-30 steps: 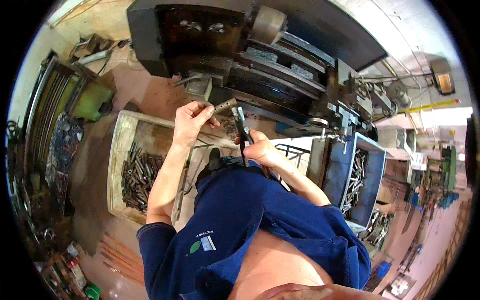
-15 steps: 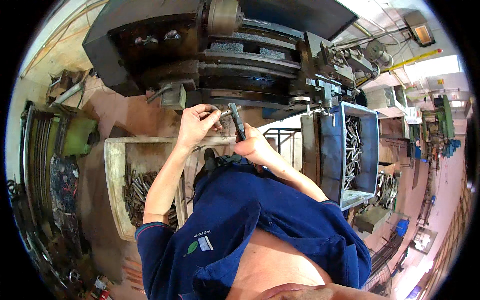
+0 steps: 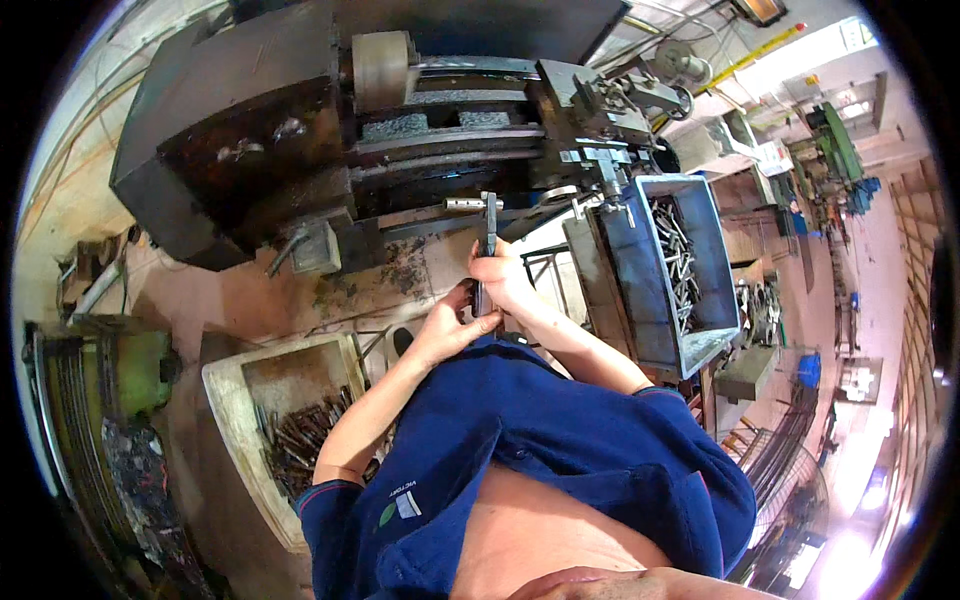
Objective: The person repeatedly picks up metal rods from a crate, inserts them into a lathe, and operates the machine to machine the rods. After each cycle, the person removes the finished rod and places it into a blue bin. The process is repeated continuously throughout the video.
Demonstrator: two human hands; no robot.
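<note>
My right hand (image 3: 506, 282) is closed round a long dark hand tool (image 3: 491, 232), held upright in front of my belly. The tool looks like a caliper, but its exact kind is hard to make out. A short silvery metal pin (image 3: 463, 204) with small dark spots lies crosswise at its upper end, sticking out to the left. My left hand (image 3: 453, 326) is just below, its fingers curled at the tool's lower part beside my right wrist. Some of its fingertips are hidden.
A dark lathe (image 3: 450, 150) spans the far side, with a round chuck (image 3: 381, 70). To the right stands a blue bin (image 3: 715, 265) of metal pins; at lower left, a whitish bin (image 3: 225, 410) holds darker rods. Green machinery (image 3: 140, 375) stands far left.
My left hand has left the pin and come down to the tool's lower part. The pin now stays at the tool's upper end. The view has shifted.
</note>
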